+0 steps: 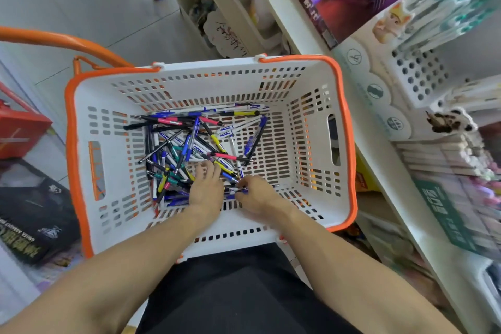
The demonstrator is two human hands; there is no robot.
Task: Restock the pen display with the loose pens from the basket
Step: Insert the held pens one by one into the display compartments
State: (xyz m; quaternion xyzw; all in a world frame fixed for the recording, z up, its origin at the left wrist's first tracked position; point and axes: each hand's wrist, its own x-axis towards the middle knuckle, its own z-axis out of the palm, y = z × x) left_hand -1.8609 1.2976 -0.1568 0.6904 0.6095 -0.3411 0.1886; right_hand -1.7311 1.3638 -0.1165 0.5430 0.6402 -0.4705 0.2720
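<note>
The right hand [253, 194] pinches a blue pen [240, 190] between thumb and fingertips at the near edge of the heap, while the left hand [206, 188] lies palm-down with fingers spread on the loose pens [189, 144], clasping nothing that shows. The pens are piled on the floor of a white slotted basket [311, 81] with an orange rim. White display shelves [401, 198] of boxed stationery stand just beside it on the right

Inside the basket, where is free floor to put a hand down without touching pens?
The basket floor is bare on the right, between the pen pile and the right wall, and in a strip along the left wall. The middle and near side are crowded: both the left hand and right hand rest among pens there.
</note>
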